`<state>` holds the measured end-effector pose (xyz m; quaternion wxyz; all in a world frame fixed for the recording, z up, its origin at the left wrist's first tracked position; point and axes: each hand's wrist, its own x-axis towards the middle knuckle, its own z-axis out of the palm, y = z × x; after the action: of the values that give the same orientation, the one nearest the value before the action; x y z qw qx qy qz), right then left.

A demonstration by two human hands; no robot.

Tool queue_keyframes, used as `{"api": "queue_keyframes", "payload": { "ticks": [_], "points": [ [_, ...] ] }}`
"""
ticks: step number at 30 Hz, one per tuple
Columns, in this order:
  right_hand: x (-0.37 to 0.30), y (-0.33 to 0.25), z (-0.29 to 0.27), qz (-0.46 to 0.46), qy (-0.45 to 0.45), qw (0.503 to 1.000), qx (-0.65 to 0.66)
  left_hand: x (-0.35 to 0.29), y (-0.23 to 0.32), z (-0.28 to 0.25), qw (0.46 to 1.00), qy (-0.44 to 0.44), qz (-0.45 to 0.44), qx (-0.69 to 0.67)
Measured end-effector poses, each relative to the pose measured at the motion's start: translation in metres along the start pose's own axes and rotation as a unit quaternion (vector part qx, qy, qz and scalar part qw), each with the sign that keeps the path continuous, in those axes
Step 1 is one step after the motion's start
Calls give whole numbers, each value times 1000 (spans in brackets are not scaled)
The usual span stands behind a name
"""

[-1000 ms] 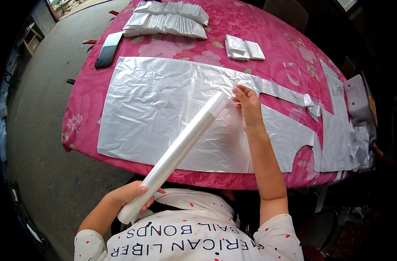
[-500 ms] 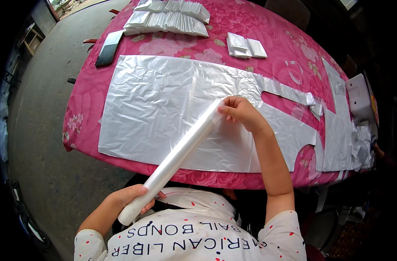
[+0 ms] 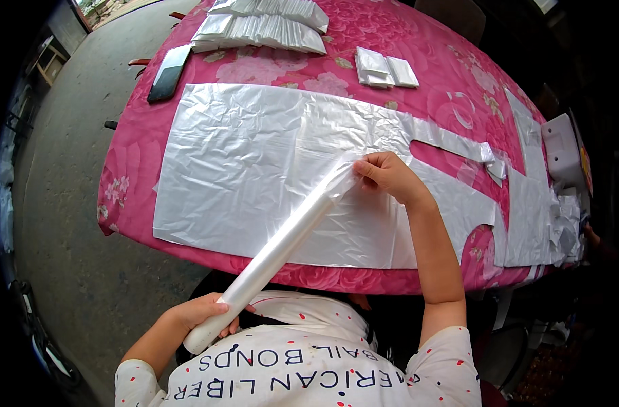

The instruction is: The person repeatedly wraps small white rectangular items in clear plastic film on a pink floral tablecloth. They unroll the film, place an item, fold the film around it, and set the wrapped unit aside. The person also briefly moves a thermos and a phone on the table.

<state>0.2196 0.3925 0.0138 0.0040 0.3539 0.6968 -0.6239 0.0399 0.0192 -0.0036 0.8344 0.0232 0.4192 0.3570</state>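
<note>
My left hand (image 3: 204, 315) is wrapped round the lower end of a long roll of thin white plastic film (image 3: 272, 254), which slants up and away from my body. At the far end, my right hand (image 3: 384, 175) pinches the loose edge of the film, drawn a little off the roll. Beneath the roll's upper half, a large whitish plastic bag (image 3: 221, 163) lies flat and creased on the table. Its cut-out handles stretch to the right.
A pink flowered cloth covers the table (image 3: 129, 169). Far left are a phone (image 3: 168, 73) and rows of folded white packets (image 3: 262, 32); a few more packets (image 3: 385, 70) sit farther right. At the right edge stand more plastic bags (image 3: 529, 217) and a white box (image 3: 560, 150).
My right hand has shifted slightly to the right, pulling the film's edge a bit away from the roll. My left hand keeps its grip on the lower end.
</note>
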Motion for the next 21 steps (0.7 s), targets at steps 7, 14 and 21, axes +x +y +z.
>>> {"api": "queue_keyframes", "payload": {
  "ticks": [7, 14, 21],
  "points": [
    [11, 5, -15, -1, 39, 993, 110, 1, 2, -1, 1000, 4, -12, 1],
    [14, -4, -13, 29, -12, 996, 78, 1, 0, -1, 1000, 4, -15, -13],
    [13, -16, -7, 10, -59, 998, 11, 1, 2, 1, 999, 25, -26, -16]
  ]
}}
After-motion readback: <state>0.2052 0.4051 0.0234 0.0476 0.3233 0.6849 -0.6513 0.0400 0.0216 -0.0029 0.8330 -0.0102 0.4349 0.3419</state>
